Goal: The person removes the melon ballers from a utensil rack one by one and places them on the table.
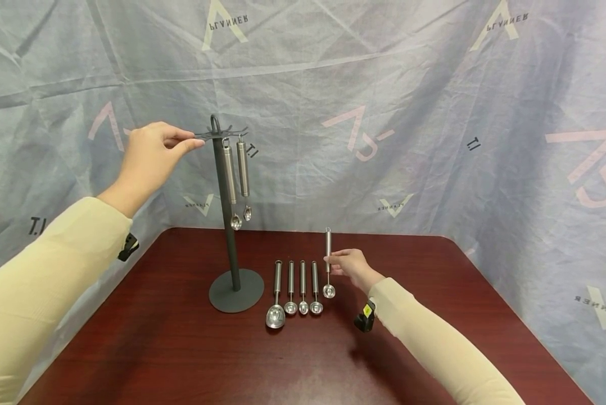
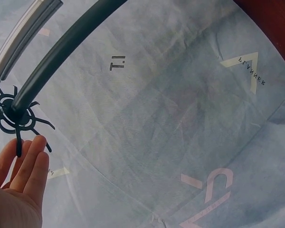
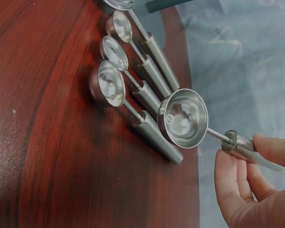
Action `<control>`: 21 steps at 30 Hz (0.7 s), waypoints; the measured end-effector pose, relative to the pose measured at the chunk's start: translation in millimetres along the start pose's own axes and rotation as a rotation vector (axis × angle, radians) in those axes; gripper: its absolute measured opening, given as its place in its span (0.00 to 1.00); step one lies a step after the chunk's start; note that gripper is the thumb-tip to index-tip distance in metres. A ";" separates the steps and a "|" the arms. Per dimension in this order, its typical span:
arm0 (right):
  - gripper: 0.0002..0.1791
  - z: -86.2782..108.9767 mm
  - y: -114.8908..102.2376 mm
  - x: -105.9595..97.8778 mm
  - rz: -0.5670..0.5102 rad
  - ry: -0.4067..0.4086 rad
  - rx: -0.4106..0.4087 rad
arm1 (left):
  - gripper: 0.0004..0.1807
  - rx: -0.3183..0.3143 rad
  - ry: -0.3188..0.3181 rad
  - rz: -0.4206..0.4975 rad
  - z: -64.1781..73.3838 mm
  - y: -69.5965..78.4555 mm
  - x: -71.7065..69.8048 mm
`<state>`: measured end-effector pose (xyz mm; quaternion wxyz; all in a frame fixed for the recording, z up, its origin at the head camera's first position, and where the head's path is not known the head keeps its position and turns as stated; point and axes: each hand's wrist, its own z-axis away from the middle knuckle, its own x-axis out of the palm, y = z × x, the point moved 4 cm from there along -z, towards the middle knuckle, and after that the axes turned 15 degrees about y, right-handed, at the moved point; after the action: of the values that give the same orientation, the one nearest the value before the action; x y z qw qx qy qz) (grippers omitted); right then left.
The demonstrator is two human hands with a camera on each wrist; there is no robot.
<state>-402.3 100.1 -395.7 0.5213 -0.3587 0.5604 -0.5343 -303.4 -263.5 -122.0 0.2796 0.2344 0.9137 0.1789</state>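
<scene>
My left hand [image 1: 153,152] pinches one hook arm at the top of a dark metal utensil stand [image 1: 227,214], thumb and fingertips meeting there. Two small metal scoops [image 1: 243,169] hang by their handle loops just right of the post. Between thumb and fingers, my right hand [image 1: 351,265] holds a melon baller [image 3: 184,118] by its steel handle, loop end up and round bowl down. In the right wrist view its bowl overlaps the handles of the row lying behind it. That row has several similar scoops [image 1: 303,281], lying side by side, bowls toward me.
The stand's round base [image 1: 252,287] rests on the reddish-brown table [image 1: 293,371], left of the row. At the row's left end lies a larger oval-bowled scoop [image 1: 275,316]. Grey printed cloth [image 1: 303,84] hangs around the table's back and sides.
</scene>
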 end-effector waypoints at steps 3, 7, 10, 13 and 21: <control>0.21 -0.7 5.0 -0.8 0.012 0.005 0.005 | 0.24 -0.004 0.002 0.000 1.0 0.5 -0.4; 0.21 -3.9 13.6 -0.9 0.027 0.014 0.026 | 0.24 -0.009 0.007 -0.002 1.6 0.7 -0.6; 0.20 -5.8 20.1 -0.6 0.035 0.009 0.038 | 0.24 -0.011 0.009 0.000 1.7 0.2 -0.6; 0.19 -6.7 26.0 -1.0 0.046 0.002 0.043 | 0.25 -0.012 0.009 0.003 1.2 -0.5 -0.5; 0.18 -7.7 36.5 0.1 0.059 0.012 0.058 | 0.25 -0.004 -0.004 0.020 -1.2 -1.3 -0.6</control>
<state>-404.1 108.0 -432.1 0.5436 -0.3234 0.5583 -0.5369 -304.2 -265.1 -121.4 0.2802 0.2432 0.9104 0.1832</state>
